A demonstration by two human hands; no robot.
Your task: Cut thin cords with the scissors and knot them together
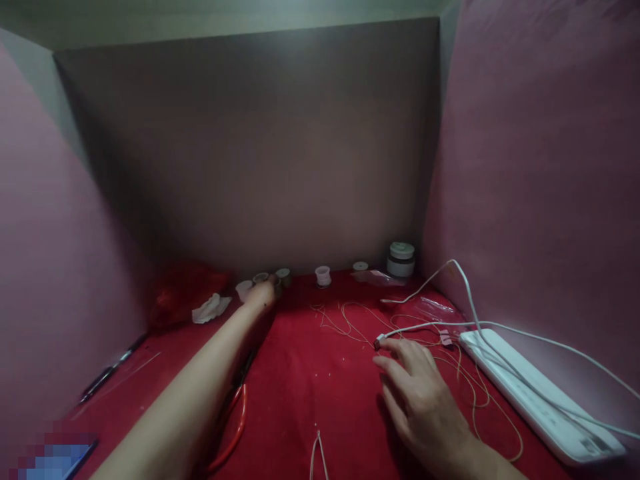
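Two hands | left hand (261,295) — grip unclear, at small dark spool (283,276) | right hand (417,387) — spread flat

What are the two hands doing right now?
Left hand: stretched far out, at the small spools; grip cannot be told.
Right hand: open, flat on the red cloth, holding nothing.

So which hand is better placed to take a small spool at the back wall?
Left: the left hand already reaches the spools; the right hand rests flat, nearer the white cable.
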